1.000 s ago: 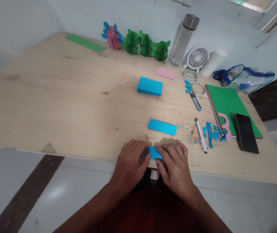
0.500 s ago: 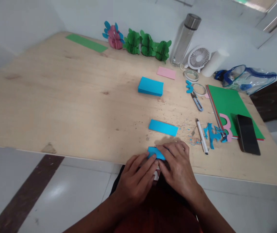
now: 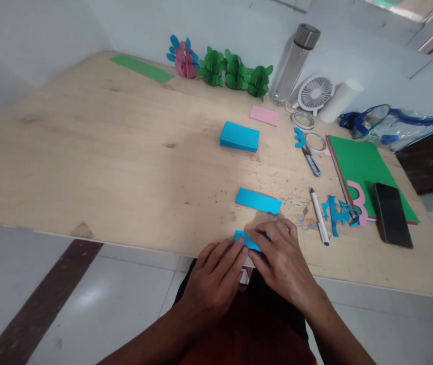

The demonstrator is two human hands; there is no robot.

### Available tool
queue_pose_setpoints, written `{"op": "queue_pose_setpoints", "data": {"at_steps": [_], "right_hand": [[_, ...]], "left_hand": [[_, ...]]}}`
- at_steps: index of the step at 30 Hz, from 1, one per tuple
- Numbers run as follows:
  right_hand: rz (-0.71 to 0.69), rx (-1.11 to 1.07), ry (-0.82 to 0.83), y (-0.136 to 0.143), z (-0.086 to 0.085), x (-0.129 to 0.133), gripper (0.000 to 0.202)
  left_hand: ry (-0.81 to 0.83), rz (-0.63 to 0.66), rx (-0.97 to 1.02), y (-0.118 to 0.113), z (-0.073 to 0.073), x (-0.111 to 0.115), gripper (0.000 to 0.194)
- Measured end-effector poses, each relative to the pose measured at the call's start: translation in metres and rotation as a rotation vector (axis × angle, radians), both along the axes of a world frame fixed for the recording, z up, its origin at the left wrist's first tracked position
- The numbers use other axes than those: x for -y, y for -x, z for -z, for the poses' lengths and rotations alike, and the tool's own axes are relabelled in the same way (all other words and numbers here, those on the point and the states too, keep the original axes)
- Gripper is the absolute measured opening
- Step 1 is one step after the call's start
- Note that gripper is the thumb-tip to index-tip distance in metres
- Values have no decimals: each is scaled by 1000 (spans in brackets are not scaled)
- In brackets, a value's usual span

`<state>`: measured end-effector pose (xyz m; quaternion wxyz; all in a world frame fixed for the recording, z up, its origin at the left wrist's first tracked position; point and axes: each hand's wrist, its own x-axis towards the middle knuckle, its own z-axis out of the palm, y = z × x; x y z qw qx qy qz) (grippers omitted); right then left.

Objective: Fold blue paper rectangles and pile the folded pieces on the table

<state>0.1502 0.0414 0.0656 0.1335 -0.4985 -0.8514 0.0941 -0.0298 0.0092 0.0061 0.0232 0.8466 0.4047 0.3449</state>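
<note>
A small blue paper piece [image 3: 247, 240] lies at the table's front edge, partly covered by fingers. My left hand [image 3: 216, 276] rests on its left part, fingers pressed together, a fingertip on the paper. From the right, my right hand [image 3: 279, 258] grips the same piece with bent fingers and thumb. Just beyond them is a blue paper strip [image 3: 259, 201]. Farther back sits a stack of blue paper [image 3: 239, 136]. A white pen [image 3: 319, 217] and blue paper scraps [image 3: 338, 215] lie to the right.
Snips [image 3: 311, 161], tape rolls [image 3: 303, 120], a phone [image 3: 393, 215] and green sheets [image 3: 364, 167] lie at right. Along the wall stand paper figures [image 3: 212, 67], a bottle [image 3: 292, 66], a fan [image 3: 315, 94] and a clear bag [image 3: 398, 126]. A green strip [image 3: 142, 68] is back left.
The view has shifted slightly, so the table's things appear a little farther right. Both hands keep their hold on the blue piece, with the left fingertips slightly moved on it.
</note>
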Motion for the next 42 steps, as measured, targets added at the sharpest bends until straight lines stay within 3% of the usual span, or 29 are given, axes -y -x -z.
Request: {"op": "queue_pose_setpoints", "data": {"at_steps": [28,42], "right_hand": [[-68,45,35,-4,-6,-7,23],[-58,43,48,-5,-6,-5,24]], "left_hand": [[9,-30,-36,0,5,1,38],[7,-56,-118,-1,-3,0,34]]}}
